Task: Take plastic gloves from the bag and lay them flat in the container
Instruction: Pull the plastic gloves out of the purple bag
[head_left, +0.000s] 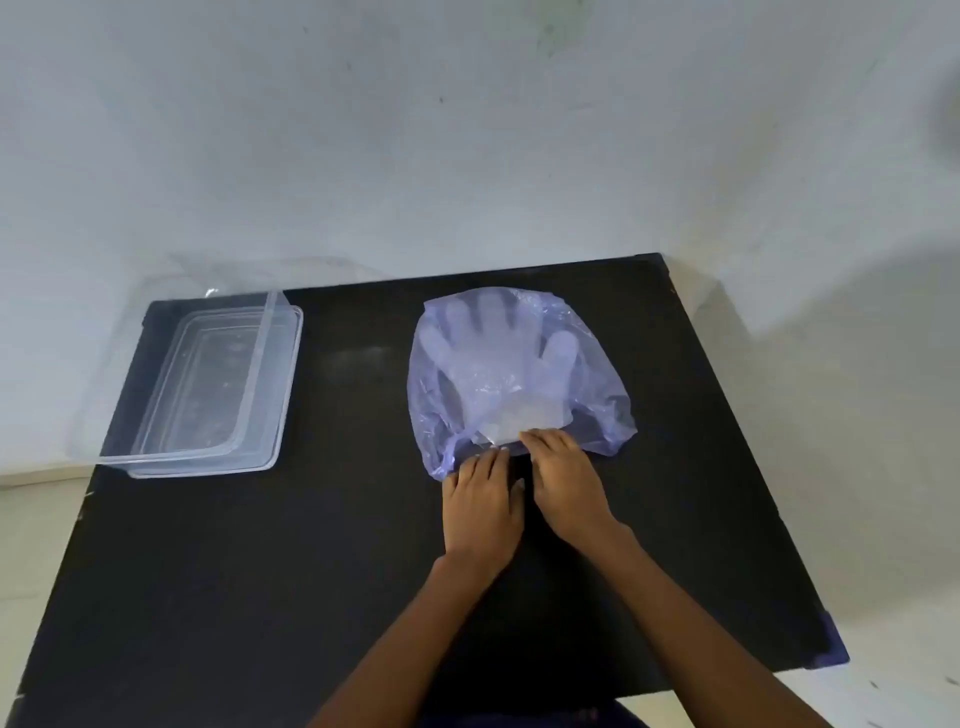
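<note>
Pale, scuffed wall (467, 130) rises behind a matte black table (260, 571). At ten o'clock sits a clear, rectangular plastic container (283, 395). At one o'clock, a thin, crinkled purple bag (597, 384) shows translucent, hand-shaped gloves (498, 358) inside. Both hands meet at its mouth: left hand (480, 504) and right hand (566, 483), fingers curled, pinching the film edge.

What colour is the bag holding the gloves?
Translucent pale purple bag; clear gloves show through it, in the head view.
</note>
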